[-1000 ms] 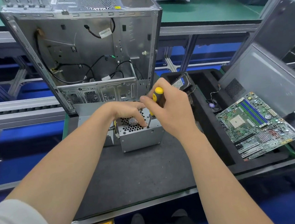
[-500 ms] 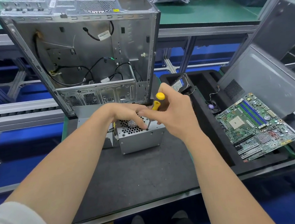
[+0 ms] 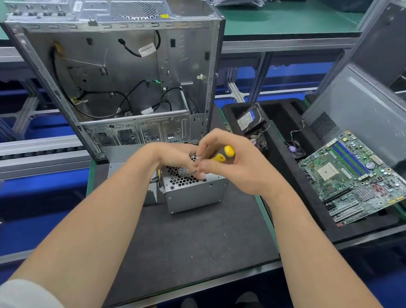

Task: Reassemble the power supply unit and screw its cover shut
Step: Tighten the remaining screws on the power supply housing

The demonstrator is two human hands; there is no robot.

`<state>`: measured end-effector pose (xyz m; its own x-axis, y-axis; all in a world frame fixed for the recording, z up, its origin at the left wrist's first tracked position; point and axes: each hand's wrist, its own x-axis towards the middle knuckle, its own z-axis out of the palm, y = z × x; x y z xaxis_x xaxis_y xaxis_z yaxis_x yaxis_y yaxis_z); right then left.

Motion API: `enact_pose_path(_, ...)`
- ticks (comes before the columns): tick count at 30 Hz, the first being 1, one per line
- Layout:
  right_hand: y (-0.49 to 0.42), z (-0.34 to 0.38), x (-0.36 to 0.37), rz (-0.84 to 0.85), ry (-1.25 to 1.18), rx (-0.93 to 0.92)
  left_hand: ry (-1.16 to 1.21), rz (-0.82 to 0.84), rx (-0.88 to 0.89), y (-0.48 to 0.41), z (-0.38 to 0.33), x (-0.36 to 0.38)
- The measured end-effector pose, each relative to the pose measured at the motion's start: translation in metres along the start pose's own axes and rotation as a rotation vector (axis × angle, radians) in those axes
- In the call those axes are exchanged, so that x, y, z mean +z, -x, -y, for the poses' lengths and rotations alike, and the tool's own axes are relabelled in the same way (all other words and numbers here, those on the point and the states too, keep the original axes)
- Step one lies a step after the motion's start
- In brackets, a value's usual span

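A person's right hand (image 3: 237, 168) is gripping a yellow-handled screwdriver (image 3: 224, 153), fingers and thumb curled round the handle, with the tool tilting down and to the left toward the perforated top of the power supply unit (image 3: 195, 193). The left hand (image 3: 175, 156) is resting on that same top, its fingers bending down beside the screwdriver's shaft; whether they are pinching a screw or the shaft cannot be told, as the right hand is covering the fingertips. The silver unit is sitting on a dark mat (image 3: 180, 241), just in front of an open computer case (image 3: 121, 75) standing upright with loose black cables inside. To the right, a green motherboard (image 3: 353, 177) is lying tilted on a black foam tray (image 3: 296, 194), which is also holding a hard drive (image 3: 249, 119), and a grey side panel (image 3: 366, 124) is leaning behind the board.
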<state>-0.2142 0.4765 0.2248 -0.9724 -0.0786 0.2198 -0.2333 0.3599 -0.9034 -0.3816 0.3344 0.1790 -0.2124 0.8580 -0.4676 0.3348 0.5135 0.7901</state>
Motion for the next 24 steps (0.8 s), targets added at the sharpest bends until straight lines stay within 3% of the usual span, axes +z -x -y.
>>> enact_pose_path(5, 0.0, -0.002, -0.002, -0.174, -0.109, 0.011, -0.007, -0.021, -0.04, -0.001, 0.005, -0.003)
enact_pose_path(10, 0.0, 0.0, -0.012, -0.222, 0.025, 0.014, 0.021, -0.014, -0.121, 0.0, 0.003, -0.004)
enact_pose_path(24, 0.001, 0.002, -0.007, -0.171, 0.16, 0.071, 0.014, -0.005, -0.115, -0.002, 0.005, -0.005)
